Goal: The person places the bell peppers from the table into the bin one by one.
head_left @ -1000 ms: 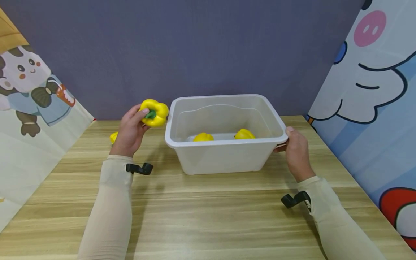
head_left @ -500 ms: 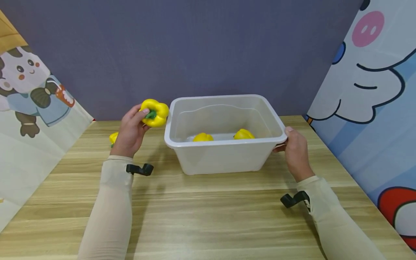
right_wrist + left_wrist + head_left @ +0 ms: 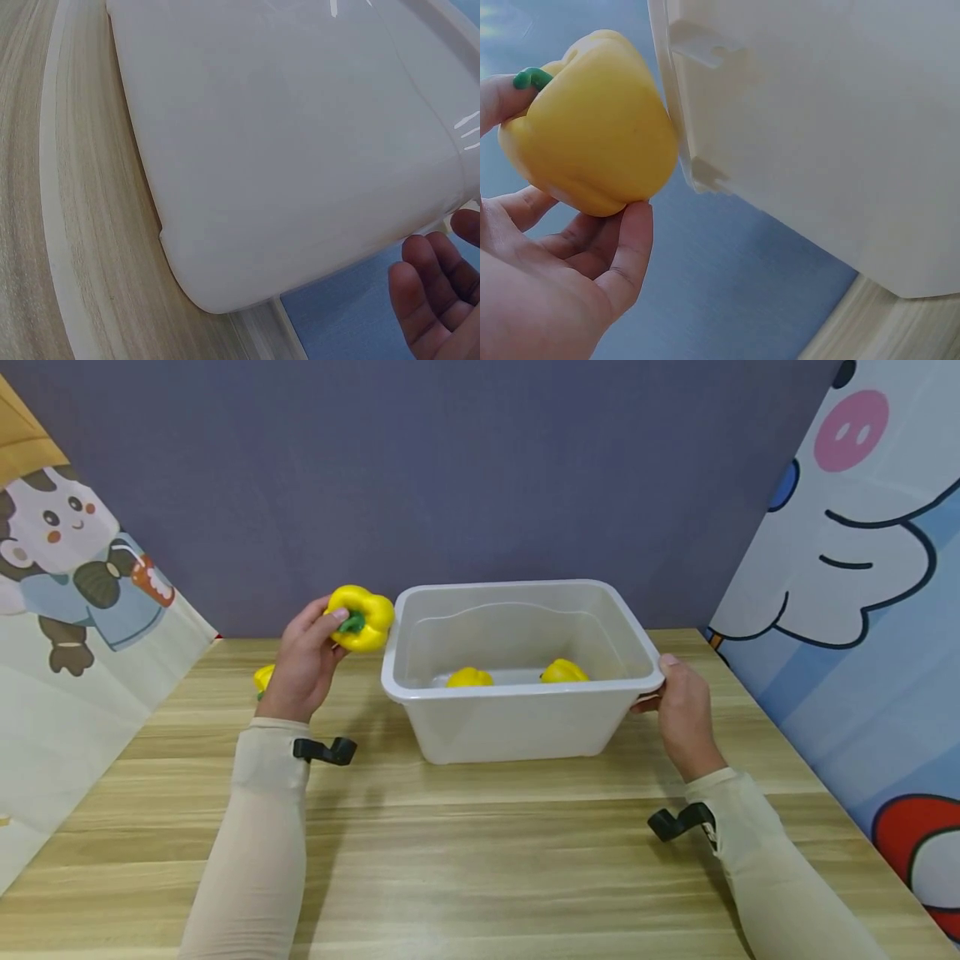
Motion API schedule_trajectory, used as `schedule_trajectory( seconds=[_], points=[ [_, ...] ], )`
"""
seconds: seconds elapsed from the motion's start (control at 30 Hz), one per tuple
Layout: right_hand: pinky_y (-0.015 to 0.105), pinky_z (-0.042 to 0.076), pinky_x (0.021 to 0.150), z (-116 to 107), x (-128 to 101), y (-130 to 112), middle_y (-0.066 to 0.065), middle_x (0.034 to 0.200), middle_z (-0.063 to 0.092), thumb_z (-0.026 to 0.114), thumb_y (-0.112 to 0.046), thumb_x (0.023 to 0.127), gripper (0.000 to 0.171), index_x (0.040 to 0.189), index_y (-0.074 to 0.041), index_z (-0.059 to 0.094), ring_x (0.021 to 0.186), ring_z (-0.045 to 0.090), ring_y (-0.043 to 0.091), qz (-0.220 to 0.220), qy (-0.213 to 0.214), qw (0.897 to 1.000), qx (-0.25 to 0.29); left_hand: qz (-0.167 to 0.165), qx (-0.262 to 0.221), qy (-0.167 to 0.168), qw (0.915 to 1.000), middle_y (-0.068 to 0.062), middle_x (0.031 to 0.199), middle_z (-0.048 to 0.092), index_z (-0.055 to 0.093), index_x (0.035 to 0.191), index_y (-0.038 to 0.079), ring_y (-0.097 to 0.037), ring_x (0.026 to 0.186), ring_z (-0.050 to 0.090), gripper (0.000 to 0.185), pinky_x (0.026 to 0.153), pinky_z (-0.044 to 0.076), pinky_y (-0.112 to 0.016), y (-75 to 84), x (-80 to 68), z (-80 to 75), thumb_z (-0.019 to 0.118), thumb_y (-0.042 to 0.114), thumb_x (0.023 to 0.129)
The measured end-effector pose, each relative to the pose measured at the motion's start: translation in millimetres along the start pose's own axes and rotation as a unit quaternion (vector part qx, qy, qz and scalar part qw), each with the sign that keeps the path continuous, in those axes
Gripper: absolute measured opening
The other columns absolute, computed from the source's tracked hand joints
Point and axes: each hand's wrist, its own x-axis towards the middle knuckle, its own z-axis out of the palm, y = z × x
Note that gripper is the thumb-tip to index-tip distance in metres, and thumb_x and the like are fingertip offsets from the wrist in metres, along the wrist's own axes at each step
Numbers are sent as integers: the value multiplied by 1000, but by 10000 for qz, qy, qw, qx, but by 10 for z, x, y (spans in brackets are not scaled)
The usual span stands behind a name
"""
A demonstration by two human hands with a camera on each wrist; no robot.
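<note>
Beside the tub's (image 3: 517,727) left rim, left hand (image 3: 303,664) gripping a pepper (image 3: 362,618) (right hand (image 3: 684,710) holding the opposite rim).

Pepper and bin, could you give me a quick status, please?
Left hand grips yellow pepper beside bin. Right hand holds bin rim. Path clear.

No legible writing, label, brand or number found. The white bin (image 3: 517,727) is unmarked on every wall shown, the yellow pepper (image 3: 363,617) carries no sticker, and the panels (image 3: 862,560) at either side bear cartoon drawings only.
</note>
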Motion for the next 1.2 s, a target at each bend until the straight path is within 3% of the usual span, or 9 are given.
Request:
schedule_trajectory(
  seconds=[0.23, 0.5, 0.83, 1.2],
  points=[
    [30, 58, 55, 6, 3, 3, 0, 82, 69, 33, -23, 107, 41, 83, -3, 58, 67, 66, 14, 10, 40, 10000, 9, 134, -6, -122, 9998, -11, 125, 52, 57, 133, 3, -18, 96, 56, 37, 79, 51, -23, 52, -8, 21, 64, 19, 100],
    [29, 57, 55, 2, -3, 3, -1, 82, 69, 33, -23, 107, 41, 90, 2, 60, 67, 66, 14, 113, 64, 9999, 1, 151, 224, -192, 9994, -12, 133, 48, 55, 136, 2, -20, 106, 55, 40, 88, 51, -26, 94, 17, 45, 63, 19, 100],
    [31, 58, 55, -3, -39, 13, -1, 81, 69, 34, -24, 108, 40, 83, -6, 61, 66, 66, 13, 71, 37, 10000, 44, 100, 499, -289, 9983, -12, 133, 50, 55, 137, 1, -22, 107, 55, 42, 89, 51, -26, 173, 65, 101, 65, 19, 100],
    [30, 57, 55, -2, -41, -8, -2, 80, 69, 34, -26, 108, 43, 91, 5, 60, 65, 66, 13, 66, 52, 10000, -26, -110, 1020, -514, 9934, -14, 137, 50, 49, 143, 1, -25, 113, 54, 53, 92, 50, -26, 203, 140, 183, 66, 25, 99]
  ],
)
